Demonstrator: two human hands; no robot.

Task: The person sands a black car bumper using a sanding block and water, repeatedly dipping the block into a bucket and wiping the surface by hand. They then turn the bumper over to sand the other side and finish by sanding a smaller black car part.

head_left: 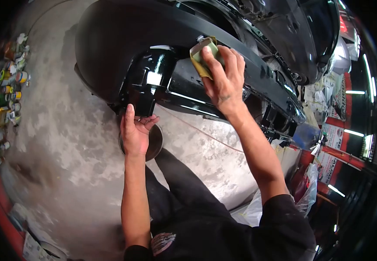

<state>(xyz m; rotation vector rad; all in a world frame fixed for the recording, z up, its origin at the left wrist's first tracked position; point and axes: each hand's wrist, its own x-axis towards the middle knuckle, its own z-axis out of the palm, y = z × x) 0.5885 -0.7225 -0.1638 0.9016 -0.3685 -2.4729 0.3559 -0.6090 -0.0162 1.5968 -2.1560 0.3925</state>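
Observation:
A large black car bumper [106,48], matte on its broad face and glossy inside its recess, lies across the upper middle of the head view. My right hand [226,76] is closed around a sanding block wrapped in yellow-green sandpaper [200,65], which is against the bumper's upper surface. My left hand [137,132] is at the near lower edge of the bumper. Its thumb points up on one side of a dark tab [145,104], with the fingers curled under that tab. The underside of the sandpaper is hidden.
A round dark bucket [154,141] stands on the stained concrete floor [84,174] below my left hand. A thin hose [201,132] crosses the floor. Several cans [12,95] line the left side. More black car parts [284,30] and plastic sheeting [308,187] are at right.

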